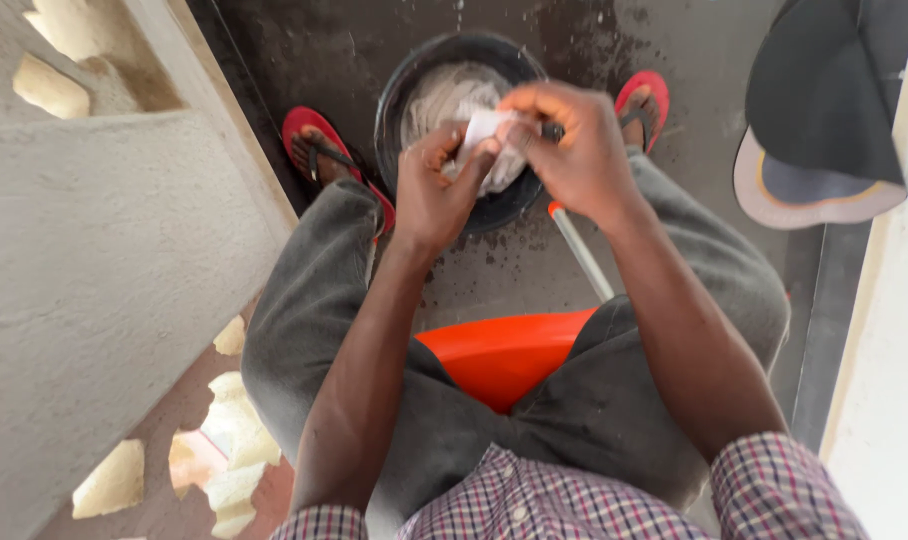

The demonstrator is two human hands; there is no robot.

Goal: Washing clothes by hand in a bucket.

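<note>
Hand-washing, scrubbing step: left hand (pixel 436 190) and right hand (pixel 564 150), both closed, grip a white cloth (pixel 494 140) above the soapy black basin (pixel 399 100). Continued rubbing likely calls for a firm two-handed grip and opposed strokes.

1. A dark grey concrete floor (pixel 734 60) runs through the middle, wet and splashed in patches.
2. On the left stands a rough, pale grey plastered wall (pixel 94 260) with cut-out openings (pixel 224 440) that let bright daylight through.
3. At the right edge rises a smooth cream-white wall (pixel 894 400).
4. An orange plastic seat (pixel 499 355) shows low in the centre.
</note>
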